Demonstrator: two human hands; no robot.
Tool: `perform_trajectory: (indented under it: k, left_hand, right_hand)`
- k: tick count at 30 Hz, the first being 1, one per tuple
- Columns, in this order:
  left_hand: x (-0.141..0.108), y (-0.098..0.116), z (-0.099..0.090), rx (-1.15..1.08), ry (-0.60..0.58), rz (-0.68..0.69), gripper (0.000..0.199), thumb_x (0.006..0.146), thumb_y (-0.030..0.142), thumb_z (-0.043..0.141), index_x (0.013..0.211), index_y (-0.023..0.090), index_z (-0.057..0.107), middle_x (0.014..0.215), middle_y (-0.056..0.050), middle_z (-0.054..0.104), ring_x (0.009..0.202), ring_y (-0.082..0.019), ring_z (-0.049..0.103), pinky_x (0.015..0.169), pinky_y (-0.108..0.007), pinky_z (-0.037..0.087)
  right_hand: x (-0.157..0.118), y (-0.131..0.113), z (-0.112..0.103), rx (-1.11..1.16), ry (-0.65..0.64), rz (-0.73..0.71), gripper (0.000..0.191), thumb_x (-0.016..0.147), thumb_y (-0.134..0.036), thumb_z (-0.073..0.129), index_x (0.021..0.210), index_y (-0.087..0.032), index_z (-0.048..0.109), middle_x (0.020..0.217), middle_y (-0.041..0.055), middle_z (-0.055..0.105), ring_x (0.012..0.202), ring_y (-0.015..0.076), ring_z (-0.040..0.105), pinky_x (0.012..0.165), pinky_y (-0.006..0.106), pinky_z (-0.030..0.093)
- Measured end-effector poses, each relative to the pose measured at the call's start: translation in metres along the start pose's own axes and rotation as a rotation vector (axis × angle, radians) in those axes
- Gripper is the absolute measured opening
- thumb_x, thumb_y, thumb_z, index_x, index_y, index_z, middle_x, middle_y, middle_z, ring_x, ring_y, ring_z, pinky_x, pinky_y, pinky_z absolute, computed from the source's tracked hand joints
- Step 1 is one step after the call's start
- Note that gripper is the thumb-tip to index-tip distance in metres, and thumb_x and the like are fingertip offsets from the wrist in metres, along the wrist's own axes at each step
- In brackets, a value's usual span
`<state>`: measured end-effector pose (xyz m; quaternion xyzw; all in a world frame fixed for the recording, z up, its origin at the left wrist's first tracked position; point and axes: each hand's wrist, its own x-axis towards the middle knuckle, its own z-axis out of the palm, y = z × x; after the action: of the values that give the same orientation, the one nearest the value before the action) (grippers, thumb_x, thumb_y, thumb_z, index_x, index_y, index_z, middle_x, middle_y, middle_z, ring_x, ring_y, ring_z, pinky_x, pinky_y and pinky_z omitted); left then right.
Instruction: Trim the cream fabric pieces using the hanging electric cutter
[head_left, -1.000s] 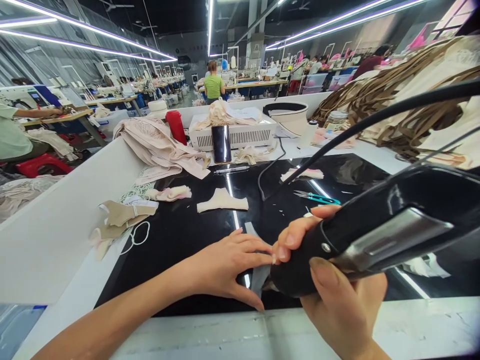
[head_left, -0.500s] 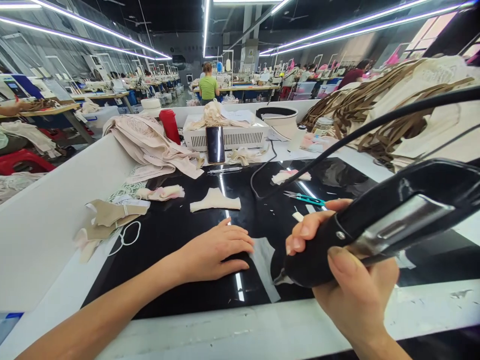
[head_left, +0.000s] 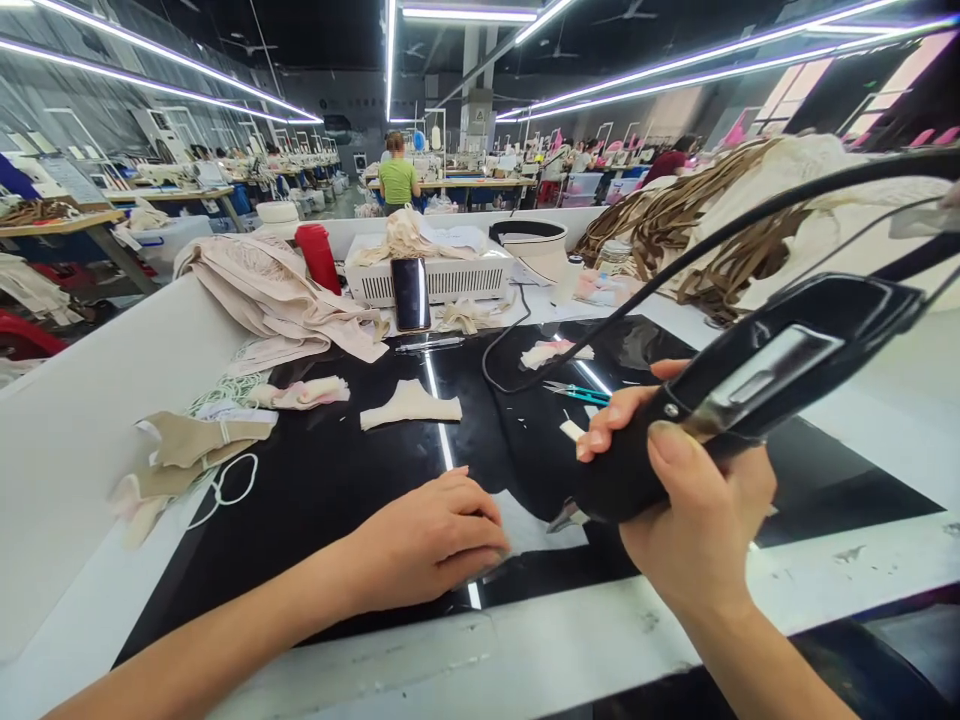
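My left hand [head_left: 435, 535] rests low over the black glossy board, its fingers and thumb closed together at the left end of a thin pale fabric piece [head_left: 529, 525]. The fingertips partly cover that piece. My right hand [head_left: 694, 500] is wrapped around a black corded hand tool [head_left: 720, 375] with a silver plate on its side. The tool's pointed metal tip [head_left: 568, 516] is at the upper edge of the pale piece; whether it touches I cannot tell. A cream shaped fabric piece [head_left: 410, 404] lies further back on the board [head_left: 300, 520].
Thread snips [head_left: 576, 391] and scraps lie behind my right hand. Beige cut pieces [head_left: 199, 440] and cords sit at left. Further back are a phone [head_left: 410, 293], a vented white box [head_left: 442, 283], a red bottle [head_left: 317, 257] and fabric piles. The black cable [head_left: 652, 295] arches across the right.
The pale fabric piece has turned from nearly upright to lying sideways. My left fingers have curled in at its end. The tool in my right hand now meets a different edge. The view shifted right.
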<state>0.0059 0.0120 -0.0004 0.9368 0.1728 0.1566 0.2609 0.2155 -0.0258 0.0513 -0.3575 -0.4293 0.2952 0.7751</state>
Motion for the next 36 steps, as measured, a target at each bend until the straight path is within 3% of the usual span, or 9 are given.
perform_trajectory:
  k: [10,22,29,36]
  left_hand:
    - [-0.001,-0.003,0.003,-0.042,-0.027,-0.010,0.022,0.098,0.022,0.063,0.120,0.023,0.070,0.126,-0.009,0.067,0.118,-0.024,0.064,0.123,-0.053,0.030]
    - [0.000,-0.004,0.001,-0.036,-0.060,-0.024,0.028,0.094,0.021,0.070,0.122,0.023,0.070,0.128,-0.009,0.066,0.121,-0.026,0.062,0.124,-0.054,0.028]
    - [0.001,-0.001,-0.014,-0.085,-0.152,0.001,0.039,0.095,0.022,0.071,0.132,0.031,0.065,0.141,-0.006,0.064,0.137,-0.028,0.053,0.125,-0.062,0.017]
    - [-0.001,-0.001,-0.016,-0.098,-0.185,-0.026,0.047,0.090,0.028,0.077,0.135,0.033,0.063,0.143,-0.004,0.063,0.139,-0.030,0.051,0.125,-0.063,0.017]
  right_hand:
    - [-0.023,0.007,0.011,0.045,-0.141,0.054,0.040,0.086,-0.038,0.080,0.118,-0.028,0.058,0.085,-0.0020,0.065,0.066,0.0161,0.062,0.056,0.030,0.053]
    - [-0.027,0.007,0.007,0.040,-0.178,0.033,0.036,0.089,-0.035,0.078,0.119,-0.028,0.058,0.086,-0.0018,0.065,0.067,0.0156,0.063,0.058,0.031,0.055]
    - [-0.024,0.006,0.003,0.015,-0.161,0.021,0.039,0.087,-0.037,0.079,0.118,-0.028,0.058,0.086,-0.0018,0.063,0.066,0.0166,0.062,0.058,0.033,0.054]
    - [-0.023,0.006,0.001,-0.008,-0.154,0.024,0.035,0.090,-0.035,0.076,0.119,-0.028,0.057,0.087,-0.0017,0.063,0.068,0.0166,0.061,0.060,0.034,0.053]
